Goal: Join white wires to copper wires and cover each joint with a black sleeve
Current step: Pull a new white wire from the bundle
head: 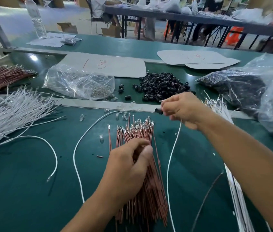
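Copper wires (150, 190) are what the next move turns on. In the head view they lie as a thick bundle on the table (32, 206), long axis running from near to far. Their small metal terminals fan out at the far end. My left grip (129, 166) sits right on that bundle, fingers and thumb curled in and pinching among the strands about halfway along. I cannot tell whether one strand is singled out yet.

My right grip (182, 109) hovers beyond and to the right of those terminal tips, near them but apart. It is closed on a black sleeve (159, 111), which pokes out leftward from the fingertips. It also holds a white wire (174, 148), which hangs from the underside of the hand and trails toward me along the bundle's right side.

I judge the left grip should lift a copper strand far and right to meet that sleeve.

More loose black sleeves (160, 86) are heaped farther off, and a heap of white wires (7, 111) lies at far left.
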The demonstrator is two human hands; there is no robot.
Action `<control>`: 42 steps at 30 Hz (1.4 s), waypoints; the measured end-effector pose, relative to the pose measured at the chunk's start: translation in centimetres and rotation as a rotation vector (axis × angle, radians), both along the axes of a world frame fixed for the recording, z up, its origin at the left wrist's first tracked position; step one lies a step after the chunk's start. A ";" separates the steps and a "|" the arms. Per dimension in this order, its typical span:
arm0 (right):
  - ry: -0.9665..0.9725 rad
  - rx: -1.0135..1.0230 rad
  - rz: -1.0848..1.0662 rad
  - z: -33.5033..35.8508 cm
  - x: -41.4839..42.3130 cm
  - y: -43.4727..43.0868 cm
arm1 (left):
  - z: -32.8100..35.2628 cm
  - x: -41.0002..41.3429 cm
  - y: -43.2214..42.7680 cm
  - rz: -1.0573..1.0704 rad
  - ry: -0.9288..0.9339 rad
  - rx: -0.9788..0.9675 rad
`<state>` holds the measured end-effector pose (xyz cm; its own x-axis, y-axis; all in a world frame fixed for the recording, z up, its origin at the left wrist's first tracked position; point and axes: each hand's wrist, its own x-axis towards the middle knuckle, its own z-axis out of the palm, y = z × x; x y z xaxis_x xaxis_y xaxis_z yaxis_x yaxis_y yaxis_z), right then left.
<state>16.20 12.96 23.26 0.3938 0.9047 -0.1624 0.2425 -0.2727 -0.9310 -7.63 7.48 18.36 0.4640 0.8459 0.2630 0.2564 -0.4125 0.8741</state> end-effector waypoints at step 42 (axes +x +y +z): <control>-0.652 0.537 0.119 -3.2 -2.4 -15.1 | -0.3 1.7 0.6 -0.147 -0.438 -0.448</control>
<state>13.79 -2.13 20.08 0.1570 0.8353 0.5269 0.7739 0.2274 -0.5911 -5.94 8.07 18.04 0.5135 0.8533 0.0901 -0.1946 0.0136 0.9808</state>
